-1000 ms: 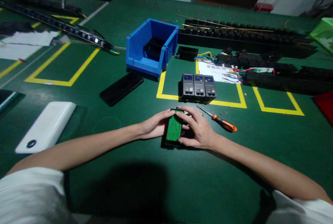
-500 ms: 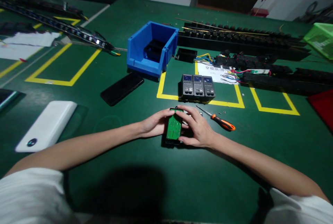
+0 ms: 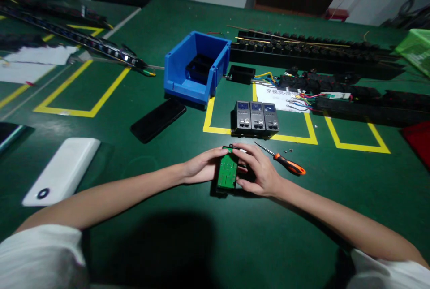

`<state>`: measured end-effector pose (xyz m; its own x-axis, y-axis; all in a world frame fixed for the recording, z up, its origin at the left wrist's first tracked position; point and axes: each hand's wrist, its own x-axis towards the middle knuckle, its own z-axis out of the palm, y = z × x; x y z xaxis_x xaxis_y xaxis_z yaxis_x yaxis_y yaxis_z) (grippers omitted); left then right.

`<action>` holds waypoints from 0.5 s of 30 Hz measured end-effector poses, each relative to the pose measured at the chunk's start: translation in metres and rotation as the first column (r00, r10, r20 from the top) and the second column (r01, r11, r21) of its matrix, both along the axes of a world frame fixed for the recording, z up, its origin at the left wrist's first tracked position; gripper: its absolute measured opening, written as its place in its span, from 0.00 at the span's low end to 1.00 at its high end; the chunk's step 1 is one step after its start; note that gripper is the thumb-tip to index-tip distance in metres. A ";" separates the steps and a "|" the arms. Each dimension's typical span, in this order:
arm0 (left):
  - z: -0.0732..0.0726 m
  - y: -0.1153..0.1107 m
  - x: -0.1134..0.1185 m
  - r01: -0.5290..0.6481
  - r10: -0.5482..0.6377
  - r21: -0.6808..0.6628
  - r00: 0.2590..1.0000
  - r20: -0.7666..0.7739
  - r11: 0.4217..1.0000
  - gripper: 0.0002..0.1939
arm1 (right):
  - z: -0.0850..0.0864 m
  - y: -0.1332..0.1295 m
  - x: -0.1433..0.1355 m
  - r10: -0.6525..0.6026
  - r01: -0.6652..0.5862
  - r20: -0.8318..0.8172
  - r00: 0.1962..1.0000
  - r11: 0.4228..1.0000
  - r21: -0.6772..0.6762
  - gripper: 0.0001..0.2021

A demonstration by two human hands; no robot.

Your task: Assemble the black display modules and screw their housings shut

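Between my hands is a green circuit board seated in a small black case, its long side pointing away from me. My left hand grips the left side, with the thumb on the board's far end. From the right, my right hand curls its fingers and thumb against the board's edge and far end. To the right lies a screwdriver with an orange and black handle, and a few small screws rest beyond it. Three grey modules with small screens stand side by side just ahead of my hands.
A blue bin holding black parts stands ahead. A black phone and a white power bank lie to the left. Long black rails with wires stretch across the back right. A green basket sits at the far right.
The whole view has shifted slightly, so things appear a little lower. My right thumb has slid a little off the board's near corner to its right edge; both hands stay on the board.
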<state>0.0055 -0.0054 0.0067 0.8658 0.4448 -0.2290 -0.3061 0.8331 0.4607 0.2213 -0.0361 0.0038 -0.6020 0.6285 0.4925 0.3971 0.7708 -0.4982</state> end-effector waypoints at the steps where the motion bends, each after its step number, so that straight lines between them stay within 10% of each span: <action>1: 0.001 0.000 0.000 -0.002 0.002 -0.002 1.000 0.002 1.000 0.18 | 0.000 0.000 0.001 -0.006 0.006 -0.035 0.999 1.000 -0.004 0.34; 15: 0.002 0.001 0.000 0.013 -0.013 -0.010 1.000 -0.012 1.000 0.17 | 0.000 -0.004 0.001 -0.047 0.048 -0.017 0.999 0.996 0.076 0.33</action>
